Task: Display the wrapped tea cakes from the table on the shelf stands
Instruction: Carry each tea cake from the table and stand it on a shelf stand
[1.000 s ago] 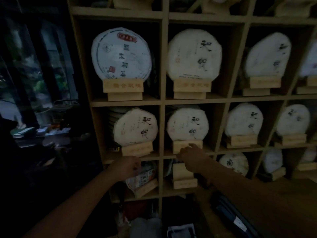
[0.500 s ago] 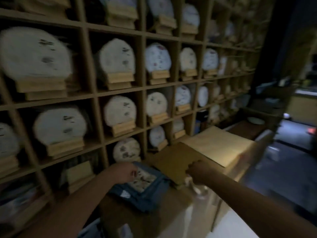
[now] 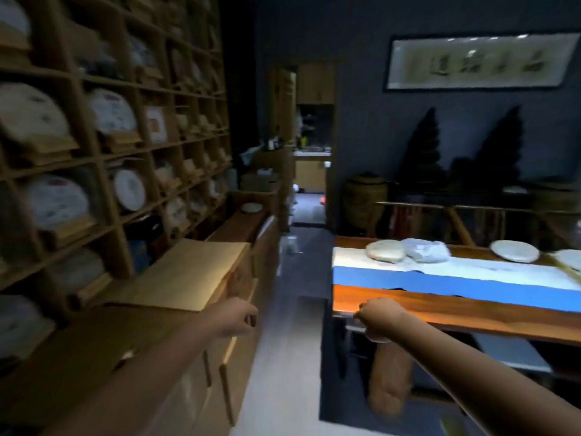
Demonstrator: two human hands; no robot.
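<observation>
Several wrapped tea cakes lie on the far side of the wooden table [image 3: 440, 313] at the right: a pale round tea cake [image 3: 385, 250], a plastic-covered one [image 3: 426, 250] beside it, and another round cake [image 3: 514, 251] further right. The wooden shelf [image 3: 103, 152] on the left holds many round cakes upright on wooden stands. My left hand [image 3: 236, 316] hangs over the cardboard boxes with loosely curled fingers, holding nothing. My right hand [image 3: 379, 316], also loosely curled and holding nothing, is in front of the table's near left corner.
Cardboard boxes [image 3: 188, 275] and a low wooden cabinet [image 3: 242, 225] stand below the shelf. A pale floor aisle [image 3: 292, 341] runs between them and the table. A blue and white runner [image 3: 456, 278] covers the table. A large jar [image 3: 364, 199] stands behind it.
The view has swung right from the shelf to the table. Both hands have left the shelf stands and now hang in the air with nothing in them.
</observation>
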